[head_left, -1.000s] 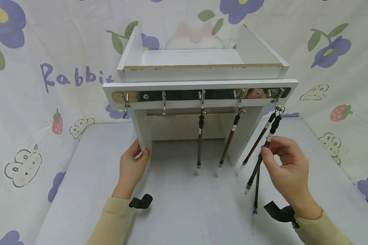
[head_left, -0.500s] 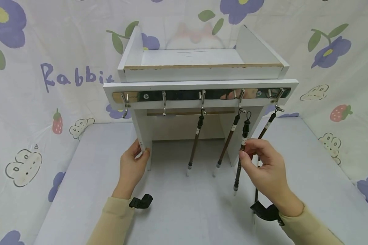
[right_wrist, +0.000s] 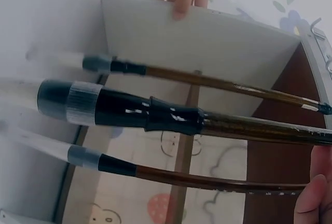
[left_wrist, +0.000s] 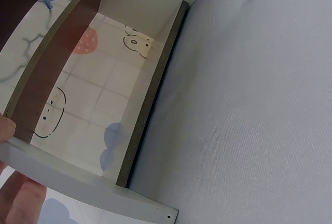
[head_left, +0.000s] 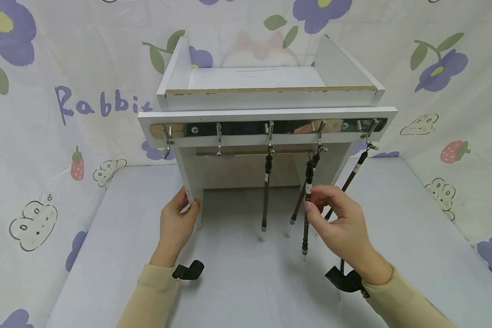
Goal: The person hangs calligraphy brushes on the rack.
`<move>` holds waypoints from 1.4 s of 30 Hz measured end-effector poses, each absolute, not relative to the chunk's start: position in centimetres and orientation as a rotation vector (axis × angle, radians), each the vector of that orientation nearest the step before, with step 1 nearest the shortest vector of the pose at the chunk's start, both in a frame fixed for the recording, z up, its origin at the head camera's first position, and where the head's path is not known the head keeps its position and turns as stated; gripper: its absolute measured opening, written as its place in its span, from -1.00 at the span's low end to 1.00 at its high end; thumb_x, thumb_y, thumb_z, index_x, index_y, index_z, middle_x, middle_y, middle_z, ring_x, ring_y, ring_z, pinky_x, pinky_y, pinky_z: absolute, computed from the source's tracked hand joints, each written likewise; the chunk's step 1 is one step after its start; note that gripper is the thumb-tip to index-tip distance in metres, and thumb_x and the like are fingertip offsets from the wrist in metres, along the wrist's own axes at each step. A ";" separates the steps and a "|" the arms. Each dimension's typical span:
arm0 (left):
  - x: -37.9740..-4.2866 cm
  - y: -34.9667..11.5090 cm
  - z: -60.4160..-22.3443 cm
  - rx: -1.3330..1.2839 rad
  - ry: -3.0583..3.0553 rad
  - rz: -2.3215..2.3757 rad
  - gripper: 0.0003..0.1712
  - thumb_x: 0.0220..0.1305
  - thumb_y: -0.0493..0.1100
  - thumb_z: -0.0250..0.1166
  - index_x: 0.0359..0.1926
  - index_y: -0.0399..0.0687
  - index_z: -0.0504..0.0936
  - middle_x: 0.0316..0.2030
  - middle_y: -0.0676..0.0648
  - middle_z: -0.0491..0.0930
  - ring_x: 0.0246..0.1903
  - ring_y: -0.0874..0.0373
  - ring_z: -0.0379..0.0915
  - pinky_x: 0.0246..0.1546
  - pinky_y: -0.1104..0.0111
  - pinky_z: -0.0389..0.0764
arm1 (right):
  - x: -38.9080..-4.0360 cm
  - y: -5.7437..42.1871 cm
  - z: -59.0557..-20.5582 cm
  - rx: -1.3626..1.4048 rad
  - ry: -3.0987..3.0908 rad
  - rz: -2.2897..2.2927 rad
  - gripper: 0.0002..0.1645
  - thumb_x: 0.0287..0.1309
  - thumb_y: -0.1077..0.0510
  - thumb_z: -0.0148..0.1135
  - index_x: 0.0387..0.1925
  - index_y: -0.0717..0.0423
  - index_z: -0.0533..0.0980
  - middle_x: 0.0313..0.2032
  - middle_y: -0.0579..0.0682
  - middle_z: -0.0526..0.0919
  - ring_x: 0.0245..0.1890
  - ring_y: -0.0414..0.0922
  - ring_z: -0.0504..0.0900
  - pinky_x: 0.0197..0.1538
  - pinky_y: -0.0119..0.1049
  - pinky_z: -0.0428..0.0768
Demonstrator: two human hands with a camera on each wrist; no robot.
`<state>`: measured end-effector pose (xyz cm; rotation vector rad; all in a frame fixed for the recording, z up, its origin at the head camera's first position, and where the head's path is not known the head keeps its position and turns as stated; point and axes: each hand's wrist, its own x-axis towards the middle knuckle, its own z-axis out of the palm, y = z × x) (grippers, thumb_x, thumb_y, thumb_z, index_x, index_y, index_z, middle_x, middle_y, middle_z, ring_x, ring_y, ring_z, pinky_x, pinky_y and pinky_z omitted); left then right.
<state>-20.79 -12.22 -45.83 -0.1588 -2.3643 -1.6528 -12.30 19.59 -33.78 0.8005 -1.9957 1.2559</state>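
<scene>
My right hand [head_left: 341, 221] pinches a calligraphy brush [head_left: 305, 237] by its upper handle, between thumb and fingers; its white tip points down and its cord loop is at the top. In the right wrist view this thick brush [right_wrist: 124, 107] lies across the middle, with my thumb [right_wrist: 311, 198] at lower right. The held brush overlaps a hanging brush [head_left: 297, 209] on the fourth hook. Another brush [head_left: 266, 196] hangs from the middle hook, and one [head_left: 355, 169] from the rightmost. My left hand [head_left: 177, 225] grips the side panel [head_left: 192, 182] of the white shelf.
A metal hook strip [head_left: 246, 128] runs along the front of the white shelf unit [head_left: 270, 98]. Its two left hooks [head_left: 219, 136] carry no brush. Behind my right wrist shows part of a slim black rod [head_left: 342, 265]. The patterned cloth [head_left: 106, 54] covers the back.
My right hand has moved left with the brush, taking its loop away from the rightmost hook toward the fourth. The middle brush swung left and back. My left hand has stayed on the panel.
</scene>
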 end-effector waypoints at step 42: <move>-20.8 -12.3 -45.9 -0.174 -2.351 -1.617 -0.43 0.35 -0.15 0.21 0.37 0.07 0.38 0.15 -0.09 0.53 0.13 -0.01 0.46 -0.01 0.25 0.59 | -15.8 12.8 -35.1 1.039 -2.260 1.381 -0.70 0.23 0.30 0.22 0.01 0.14 0.56 -0.26 -0.15 0.61 -0.32 -0.23 0.51 -0.30 -0.32 0.58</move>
